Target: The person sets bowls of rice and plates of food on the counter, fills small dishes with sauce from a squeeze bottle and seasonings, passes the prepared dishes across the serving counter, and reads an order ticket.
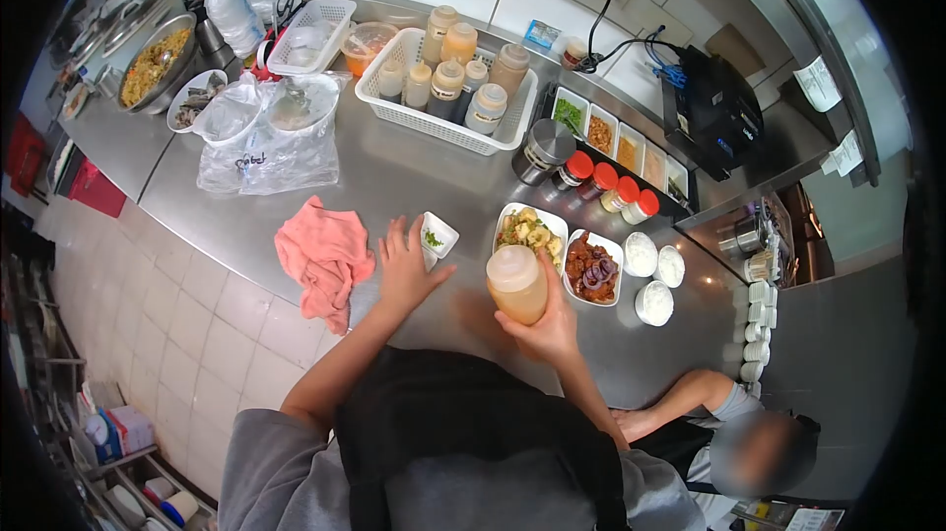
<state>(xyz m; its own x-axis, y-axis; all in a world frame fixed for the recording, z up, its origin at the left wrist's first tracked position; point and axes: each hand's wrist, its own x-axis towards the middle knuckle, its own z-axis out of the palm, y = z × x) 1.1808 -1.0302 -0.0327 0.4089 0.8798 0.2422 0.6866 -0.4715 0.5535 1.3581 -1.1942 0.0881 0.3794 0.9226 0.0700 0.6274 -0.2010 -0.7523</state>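
Observation:
My right hand (548, 326) is wrapped round a squeeze bottle (518, 285) of pale yellowish liquid, tilted over the steel counter. My left hand (402, 265) has its fingers spread beside a small white dish (445, 234) with chopped green herbs in it; whether the fingertips touch the dish is unclear. Left of that hand lies a crumpled pink cloth (322, 253). Just beyond the bottle is a white dish of pale yellow and green food (530, 232). To its right, another white dish holds dark red-brown food with purple onion (592, 271).
Three white bowls (654, 302) stand at the right. Behind are red-capped jars (621, 194), a metal canister (544, 152), a basket of bottles (448, 127) and garnish trays (601, 130). Plastic bags (271, 142) lie at the left. Another person's arm (680, 405) rests near the lower right.

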